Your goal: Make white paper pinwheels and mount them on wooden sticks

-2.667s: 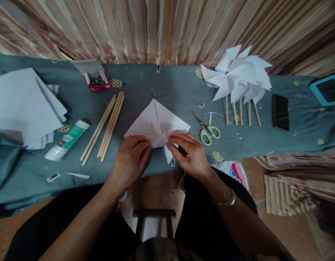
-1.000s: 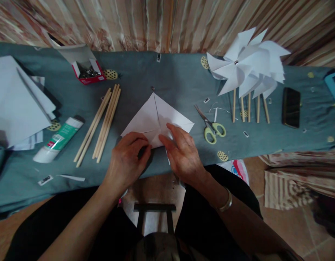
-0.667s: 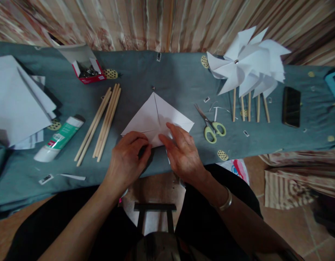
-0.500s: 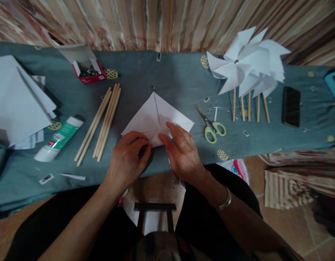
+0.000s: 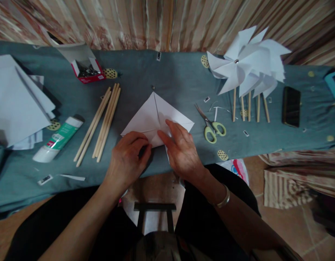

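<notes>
A white sheet of paper, cut with slits running in from its corners, lies corner-up on the cloth in front of me. At its lower left edge my left hand is closed, thumb and forefinger pinching the paper. My right hand rests over the lower right part with its fingers stretched out on the sheet. The hands hide the paper's near corner in part. Just beyond the far corner sits a small metallic piece, too small to name surely. Green-handled scissors lie partly spread to the right.
Left are wooden sticks, a glue tube, an open red box of small metal pieces and stacked white paper. Several white paper pinwheels on sticks lie at the right, beside a dark phone. A curtain hangs behind.
The right hand's fingers have shifted very slightly up and left on the paper. The left hand keeps its pinch, and the paper stays in place.
</notes>
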### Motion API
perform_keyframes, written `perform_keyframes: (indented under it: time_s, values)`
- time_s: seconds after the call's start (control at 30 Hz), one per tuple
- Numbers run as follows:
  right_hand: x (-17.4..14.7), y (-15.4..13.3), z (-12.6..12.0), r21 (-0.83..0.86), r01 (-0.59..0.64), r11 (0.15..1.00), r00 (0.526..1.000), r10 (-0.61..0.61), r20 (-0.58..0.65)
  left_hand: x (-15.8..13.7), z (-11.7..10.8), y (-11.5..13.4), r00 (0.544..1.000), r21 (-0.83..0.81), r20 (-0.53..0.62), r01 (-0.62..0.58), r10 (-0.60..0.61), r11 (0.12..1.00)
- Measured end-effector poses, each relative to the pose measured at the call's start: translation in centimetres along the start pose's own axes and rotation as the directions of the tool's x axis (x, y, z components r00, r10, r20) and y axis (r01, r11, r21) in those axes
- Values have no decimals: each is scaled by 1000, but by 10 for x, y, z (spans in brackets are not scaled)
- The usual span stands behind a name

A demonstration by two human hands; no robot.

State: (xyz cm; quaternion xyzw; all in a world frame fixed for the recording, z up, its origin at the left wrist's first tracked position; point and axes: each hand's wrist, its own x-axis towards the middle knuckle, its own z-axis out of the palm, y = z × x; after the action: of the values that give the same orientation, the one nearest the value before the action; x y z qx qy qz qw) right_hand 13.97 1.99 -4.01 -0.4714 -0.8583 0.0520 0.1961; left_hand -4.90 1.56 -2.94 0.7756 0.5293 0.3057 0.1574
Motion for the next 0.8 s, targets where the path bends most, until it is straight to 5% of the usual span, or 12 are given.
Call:
perform_keyframes:
  time_s: [0.8]
  values:
    - [11,-7,5,107,-128,986,992,127,14,-3,-1,1,1000,6,4,3,-3,1000]
